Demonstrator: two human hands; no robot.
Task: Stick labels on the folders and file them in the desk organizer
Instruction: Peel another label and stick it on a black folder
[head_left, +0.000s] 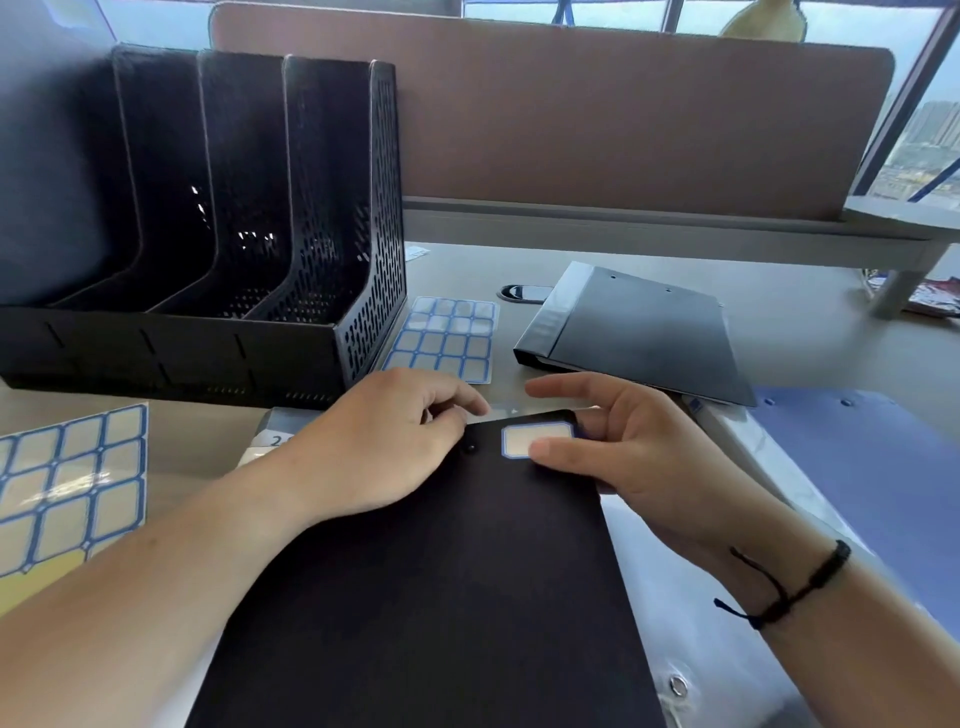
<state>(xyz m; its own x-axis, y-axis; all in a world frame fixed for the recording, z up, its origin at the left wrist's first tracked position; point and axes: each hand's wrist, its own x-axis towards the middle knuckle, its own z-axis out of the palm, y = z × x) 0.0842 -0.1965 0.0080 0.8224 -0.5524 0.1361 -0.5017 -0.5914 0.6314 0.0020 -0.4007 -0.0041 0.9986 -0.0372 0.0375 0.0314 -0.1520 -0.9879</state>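
Two hands are working the top corner of the black folder (431, 597): the right hand (628, 457), fingers loosely spread, is thumbing down the blue-bordered label (524, 438), while the left hand (384, 447), curled, is bracing the edge. Rubbing outward should be flattening bubbles before filing in the organizer (208, 234).

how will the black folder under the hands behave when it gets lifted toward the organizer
The black folder looks thin and flat, so it is probably light and may flex a little if held by one edge. Its matte cover likely grips well. The label, pressed by the right hand, should stay on.
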